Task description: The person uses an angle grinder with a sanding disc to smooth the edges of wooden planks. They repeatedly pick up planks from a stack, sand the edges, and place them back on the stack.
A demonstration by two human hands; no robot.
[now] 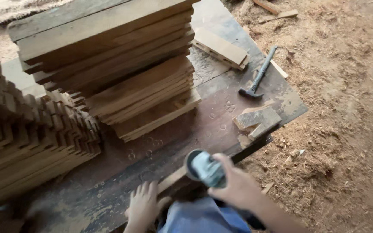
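Note:
My right hand [237, 185] grips a small angle grinder [203, 168] with a round dark guard and a grey-green body, held over the near edge of the worktable. My left hand [143, 205] lies flat, fingers spread, on a narrow wooden strip [172, 180] at the table's front edge, just left of the grinder. The grinder's disc sits at the end of that strip. Blue cloth on my lap [201, 218] shows below both hands.
Tall stacks of cut wooden planks [117, 64] and notched pieces [26, 133] fill the dark worktable [195, 125]. A black hammer [257, 75], a slotted wood block [221, 48] and wood offcuts [257, 121] lie at the right. Sawdust covers the ground [346, 108].

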